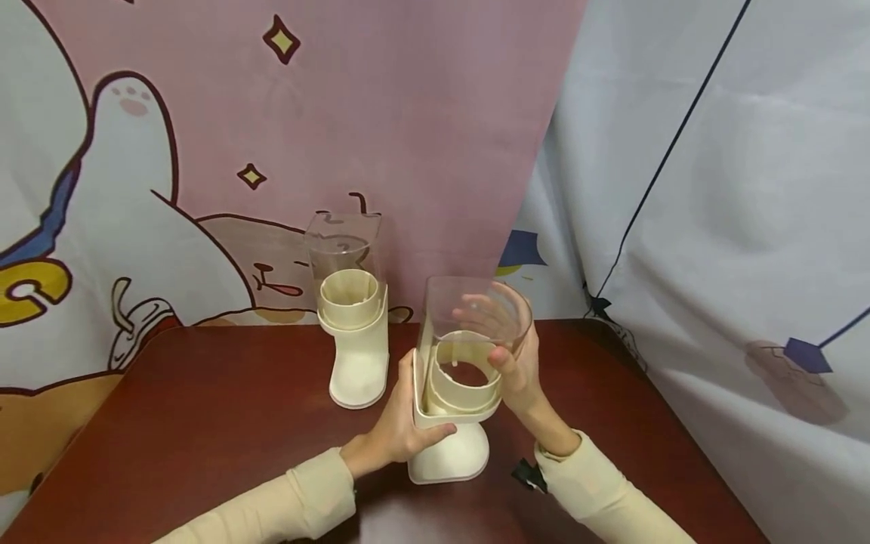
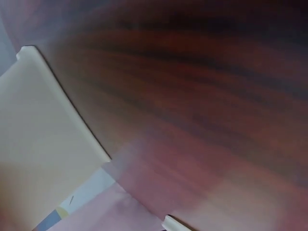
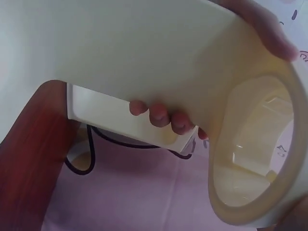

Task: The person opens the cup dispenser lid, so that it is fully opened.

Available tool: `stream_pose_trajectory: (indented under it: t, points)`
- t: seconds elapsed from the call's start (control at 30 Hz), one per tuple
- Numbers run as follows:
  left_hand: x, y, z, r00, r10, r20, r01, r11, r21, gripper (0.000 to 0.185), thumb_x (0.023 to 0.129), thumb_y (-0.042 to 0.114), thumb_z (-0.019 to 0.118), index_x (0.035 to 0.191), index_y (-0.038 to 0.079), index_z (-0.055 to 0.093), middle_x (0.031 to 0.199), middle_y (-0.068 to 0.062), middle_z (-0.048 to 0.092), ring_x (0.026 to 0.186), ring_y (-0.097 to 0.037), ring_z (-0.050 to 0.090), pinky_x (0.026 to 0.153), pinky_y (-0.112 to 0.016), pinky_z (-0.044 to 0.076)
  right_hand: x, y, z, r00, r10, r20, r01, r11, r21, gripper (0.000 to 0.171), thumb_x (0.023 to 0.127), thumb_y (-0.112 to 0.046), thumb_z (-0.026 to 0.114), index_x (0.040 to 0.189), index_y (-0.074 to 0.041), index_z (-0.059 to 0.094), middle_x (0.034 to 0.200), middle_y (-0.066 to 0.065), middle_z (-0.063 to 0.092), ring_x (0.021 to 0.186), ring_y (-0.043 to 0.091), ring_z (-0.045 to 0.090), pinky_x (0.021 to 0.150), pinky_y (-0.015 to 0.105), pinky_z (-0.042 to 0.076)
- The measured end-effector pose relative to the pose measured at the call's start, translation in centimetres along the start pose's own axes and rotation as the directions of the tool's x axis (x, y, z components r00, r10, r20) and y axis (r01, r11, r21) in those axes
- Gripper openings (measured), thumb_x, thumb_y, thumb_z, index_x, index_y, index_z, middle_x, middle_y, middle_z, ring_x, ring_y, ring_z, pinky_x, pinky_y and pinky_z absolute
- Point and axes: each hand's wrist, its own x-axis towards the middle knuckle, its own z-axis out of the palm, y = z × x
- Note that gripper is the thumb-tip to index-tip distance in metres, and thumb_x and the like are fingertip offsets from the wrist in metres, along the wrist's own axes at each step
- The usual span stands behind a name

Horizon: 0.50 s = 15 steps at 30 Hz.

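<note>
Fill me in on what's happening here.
A person is handling a cream stand with both hands: the left hand grips the stand, while the right hand is curled round its clear container. A similar stand, with its own clear container, stands farther back on the table.

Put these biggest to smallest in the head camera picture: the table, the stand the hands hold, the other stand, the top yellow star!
1. Table
2. Held stand
3. Other stand; it's farther away, so they might really be the same size
4. Top yellow star
</note>
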Motion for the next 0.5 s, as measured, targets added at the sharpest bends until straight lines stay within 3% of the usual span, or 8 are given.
stream_pose_trajectory:
  t: [0.27,0.5]
  points:
    - [-0.1,-3.3,0.2,1.000,-0.011,-0.027,0.013,0.999,0.048,0.100,0.068,0.056,0.066,0.137,0.005,0.014,0.127,-0.007,0.042,0.109,-0.019,0.047,0.094,-0.029,0.038,0.9,0.1,0.2,0.999,0.035,-0.023,-0.036,0.999,-0.035,0.087,0.078,-0.047,0.063,0.131,0.011,0.024,0.116,0.023,0.055,0.098,0.034,0.060,0.082,0.048,0.047]
    - [-1.0,-3.5,1.0,0.999,-0.046,-0.028,0.047,0.997,0.053,0.103,0.065,0.052,0.069,0.138,0.007,0.012,0.129,-0.005,0.040,0.111,-0.019,0.046,0.096,-0.028,0.036,0.4,0.1,-0.2,0.999,0.014,-0.035,-0.016,0.999,-0.048,0.091,0.077,-0.050,0.062,0.129,0.014,0.024,0.113,0.025,0.056,0.095,0.035,0.061,0.080,0.048,0.048]
